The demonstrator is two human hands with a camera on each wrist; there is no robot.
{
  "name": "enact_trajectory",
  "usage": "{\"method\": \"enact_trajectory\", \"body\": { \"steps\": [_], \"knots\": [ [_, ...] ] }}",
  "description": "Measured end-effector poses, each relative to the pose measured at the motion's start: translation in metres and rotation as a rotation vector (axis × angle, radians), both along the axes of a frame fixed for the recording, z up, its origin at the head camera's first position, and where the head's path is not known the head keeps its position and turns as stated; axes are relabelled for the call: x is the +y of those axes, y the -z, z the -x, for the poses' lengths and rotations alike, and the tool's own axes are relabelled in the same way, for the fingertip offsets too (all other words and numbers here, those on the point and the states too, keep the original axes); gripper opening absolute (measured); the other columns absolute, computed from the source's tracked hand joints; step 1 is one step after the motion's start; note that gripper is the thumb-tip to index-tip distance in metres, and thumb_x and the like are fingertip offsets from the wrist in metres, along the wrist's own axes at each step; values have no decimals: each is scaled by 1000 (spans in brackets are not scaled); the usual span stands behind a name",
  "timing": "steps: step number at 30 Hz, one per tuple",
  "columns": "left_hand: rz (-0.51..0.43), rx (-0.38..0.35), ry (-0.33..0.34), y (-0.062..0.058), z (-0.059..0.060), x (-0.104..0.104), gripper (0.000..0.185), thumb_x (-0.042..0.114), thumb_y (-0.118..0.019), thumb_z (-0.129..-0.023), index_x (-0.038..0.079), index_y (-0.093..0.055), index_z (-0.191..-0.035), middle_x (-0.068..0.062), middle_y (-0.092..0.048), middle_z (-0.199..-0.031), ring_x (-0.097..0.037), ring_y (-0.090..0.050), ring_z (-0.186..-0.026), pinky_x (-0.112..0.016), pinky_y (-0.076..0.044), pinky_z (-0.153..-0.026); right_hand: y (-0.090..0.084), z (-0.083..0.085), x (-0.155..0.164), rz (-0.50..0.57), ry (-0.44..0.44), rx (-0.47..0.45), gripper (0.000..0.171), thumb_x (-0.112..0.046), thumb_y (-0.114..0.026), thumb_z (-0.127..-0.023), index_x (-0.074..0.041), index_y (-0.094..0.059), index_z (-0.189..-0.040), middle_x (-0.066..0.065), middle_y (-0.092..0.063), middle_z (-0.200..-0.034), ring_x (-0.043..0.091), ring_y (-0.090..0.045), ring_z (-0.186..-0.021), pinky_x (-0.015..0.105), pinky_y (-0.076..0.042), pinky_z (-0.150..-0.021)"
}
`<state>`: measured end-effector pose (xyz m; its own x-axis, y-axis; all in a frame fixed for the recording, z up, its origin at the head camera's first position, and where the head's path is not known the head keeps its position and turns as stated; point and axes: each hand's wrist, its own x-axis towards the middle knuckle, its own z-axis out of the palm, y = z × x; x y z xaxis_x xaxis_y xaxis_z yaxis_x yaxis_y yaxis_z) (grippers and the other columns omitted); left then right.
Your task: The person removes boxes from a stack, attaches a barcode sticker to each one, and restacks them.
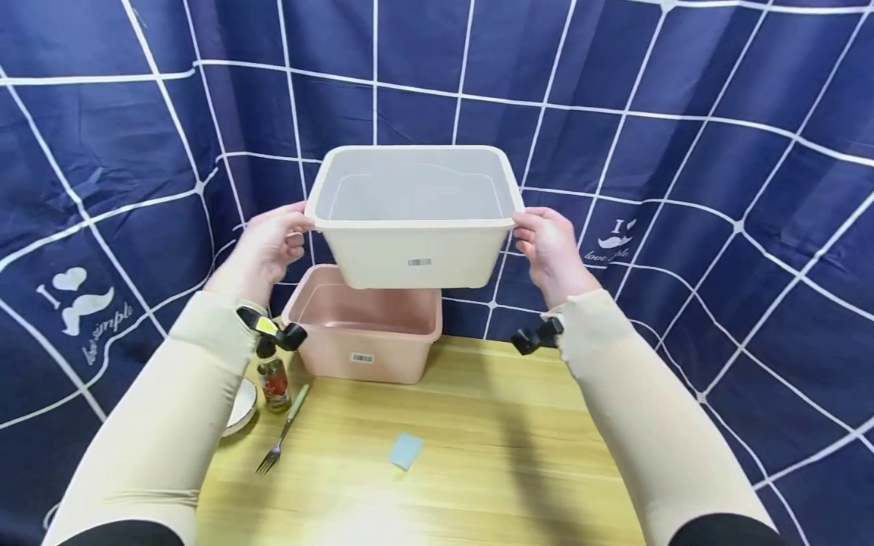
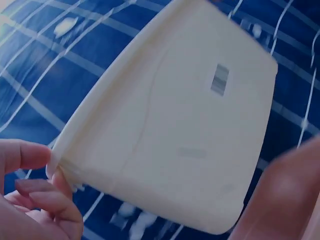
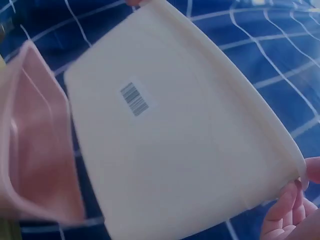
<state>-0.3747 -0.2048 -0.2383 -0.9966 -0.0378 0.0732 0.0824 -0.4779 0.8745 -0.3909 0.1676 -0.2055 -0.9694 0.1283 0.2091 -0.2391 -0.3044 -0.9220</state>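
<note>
A white plastic bin (image 1: 413,254) hangs in the air, a barcode label on its near wall. My left hand (image 1: 269,239) pinches its rim at the left end, thumb and fingers on the edge, as the left wrist view also shows at the bin's (image 2: 165,115) corner. At the opposite end my right hand (image 1: 548,246) pinches the rim in the same way; the right wrist view shows those fingertips (image 3: 287,202) under the lip. Behind and below stands a pink bin (image 1: 369,349) on the wooden table (image 1: 478,425), its upper right part hidden by the white one.
Left of the pink bin are a small bottle (image 1: 275,383) with a red label, a fork (image 1: 283,432) with a pale green handle and a bowl (image 1: 241,408) partly behind my left sleeve. A light blue piece (image 1: 406,450) lies mid-table. A blue checked curtain (image 1: 423,68) surrounds the table.
</note>
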Motion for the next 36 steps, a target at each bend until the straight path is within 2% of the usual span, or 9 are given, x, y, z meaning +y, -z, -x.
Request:
{"method": "enact_trajectory", "body": {
  "steps": [2,5,9,15,19,22,29,36],
  "knots": [
    [-6,6,-16,1,-1,-15,30,-11,-51,-90,8,-56,-113,2,-60,-68,-4,-30,-44,-16,-24,-41,5,6,-14,-27,-14,-18,11,7,-57,-92,-4,-54,-89,2,-57,-70,11,-52,-59,17,-40,-54],
    [4,23,2,5,3,-27,30,-11,-50,-92,8,-55,-114,2,-59,-68,-4,-30,-45,-16,-24,-42,16,9,-23,-66,-8,-63,11,5,-59,-93,-5,-53,-91,1,-58,-71,11,-52,-60,17,-40,-55],
    [44,27,37,17,9,-41,31,-11,-49,-93,7,-53,-118,2,-58,-71,-6,-30,-47,-17,-24,-43,36,12,-32,-110,-7,-118,11,3,-60,-93,-6,-53,-92,1,-59,-73,11,-52,-62,18,-41,-56],
    [90,-4,77,41,17,-50,33,-11,-46,-95,4,-51,-123,3,-58,-78,-7,-31,-47,-18,-25,-46,64,18,-37,-206,6,-175,9,-3,-62,-94,-8,-55,-97,2,-59,-85,11,-55,-67,20,-43,-62],
    [119,-31,72,54,20,-53,36,-10,-46,-95,4,-48,-128,4,-57,-75,-7,-31,-47,-18,-25,-46,79,24,-39,-243,7,-204,10,-5,-63,-93,-8,-55,-98,2,-59,-87,11,-56,-68,21,-44,-65],
    [154,-48,66,63,21,-54,44,-9,-47,-95,2,-42,-138,6,-58,-75,-6,-31,-48,-18,-26,-46,89,26,-40,-263,9,-228,11,-6,-63,-93,-8,-55,-99,3,-59,-87,11,-56,-69,21,-45,-66],
    [192,-76,50,79,22,-55,59,-9,-48,-94,0,-31,-150,7,-57,-75,-7,-31,-49,-19,-26,-47,104,24,-43,-240,-2,-257,11,-3,-64,-93,-7,-55,-98,3,-59,-87,11,-57,-67,20,-44,-63],
    [215,-64,43,88,16,-61,65,-8,-49,-95,-1,-24,-154,7,-56,-81,-6,-32,-50,-18,-28,-47,109,20,-46,-223,-28,-248,12,-2,-63,-93,-5,-54,-99,3,-58,-86,12,-57,-69,23,-44,-65]
  ]
}}
